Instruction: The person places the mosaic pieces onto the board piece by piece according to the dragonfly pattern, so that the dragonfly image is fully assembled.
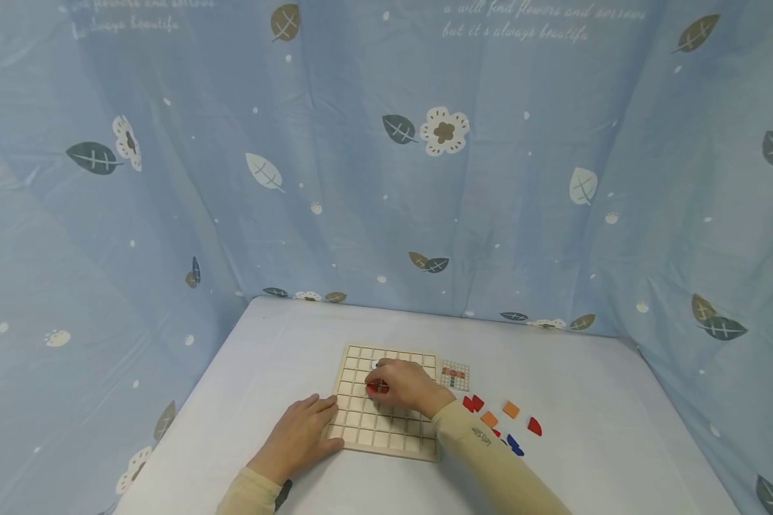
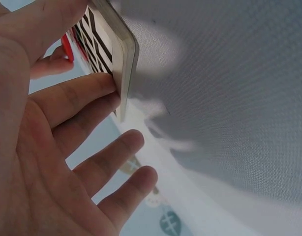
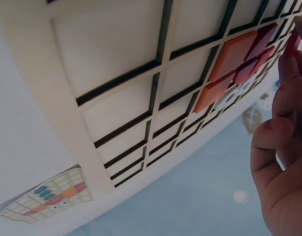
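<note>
My right hand (image 1: pixel 407 385) is over the middle of a wooden grid board (image 1: pixel 386 440). Its thumb and finger pinch a small red tile (image 3: pixel 291 44), held close over the cells. Beside it in the right wrist view, an orange tile (image 3: pixel 233 55), red tiles and white eye-like pieces (image 3: pixel 226 98) sit in the grid; in the head view the right hand covers most of these. My left hand (image 1: pixel 299 436) rests against the board's left edge, thumb near the front corner. The left wrist view shows its fingers (image 2: pixel 75 98) fairly straight, with fingertips touching the board's side.
A small pattern card (image 1: pixel 454 375) lies along the board's right side. Farther right, loose tiles are scattered on the white table (image 1: pixel 592 429): an orange square (image 1: pixel 511 409), a red quarter-round (image 1: pixel 535 426), blue pieces (image 1: pixel 514 445) and several others. Blue curtain surrounds the table.
</note>
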`<state>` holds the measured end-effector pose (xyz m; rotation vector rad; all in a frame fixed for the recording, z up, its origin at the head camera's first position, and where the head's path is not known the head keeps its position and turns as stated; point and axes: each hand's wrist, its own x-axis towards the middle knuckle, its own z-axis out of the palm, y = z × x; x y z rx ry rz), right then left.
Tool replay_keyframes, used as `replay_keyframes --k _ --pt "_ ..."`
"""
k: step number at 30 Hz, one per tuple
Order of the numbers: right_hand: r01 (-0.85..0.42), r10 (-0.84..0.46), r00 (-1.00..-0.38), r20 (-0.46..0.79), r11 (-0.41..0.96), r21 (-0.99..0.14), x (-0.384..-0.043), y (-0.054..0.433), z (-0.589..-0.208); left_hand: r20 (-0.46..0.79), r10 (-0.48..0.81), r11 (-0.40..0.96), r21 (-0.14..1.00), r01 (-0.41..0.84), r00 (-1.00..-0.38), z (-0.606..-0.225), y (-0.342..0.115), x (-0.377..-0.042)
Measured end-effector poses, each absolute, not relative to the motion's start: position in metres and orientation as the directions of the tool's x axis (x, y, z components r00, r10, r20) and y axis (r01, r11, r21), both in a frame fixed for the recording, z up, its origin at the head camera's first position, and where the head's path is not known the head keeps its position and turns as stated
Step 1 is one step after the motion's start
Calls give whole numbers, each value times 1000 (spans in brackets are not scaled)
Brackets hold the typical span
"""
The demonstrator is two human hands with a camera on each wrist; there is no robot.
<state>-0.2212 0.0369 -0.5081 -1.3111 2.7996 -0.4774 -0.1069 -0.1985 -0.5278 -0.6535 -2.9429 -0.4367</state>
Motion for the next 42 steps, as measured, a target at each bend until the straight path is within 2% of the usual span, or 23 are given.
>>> replay_keyframes --k 9,22,42 --pt "-726 -739 -671 61 638 -257 -221 35 -511 139 390 873 257 414 -910 -529 -199 -107" --pt "-733 -741 -668 71 637 -239 -221 35 -513 119 390 876 256 408 -913 -530 -199 -108" --pt "-705 -714 -699 41 678 -209 -221 33 -515 134 394 872 258 416 -909 -532 -199 -109"
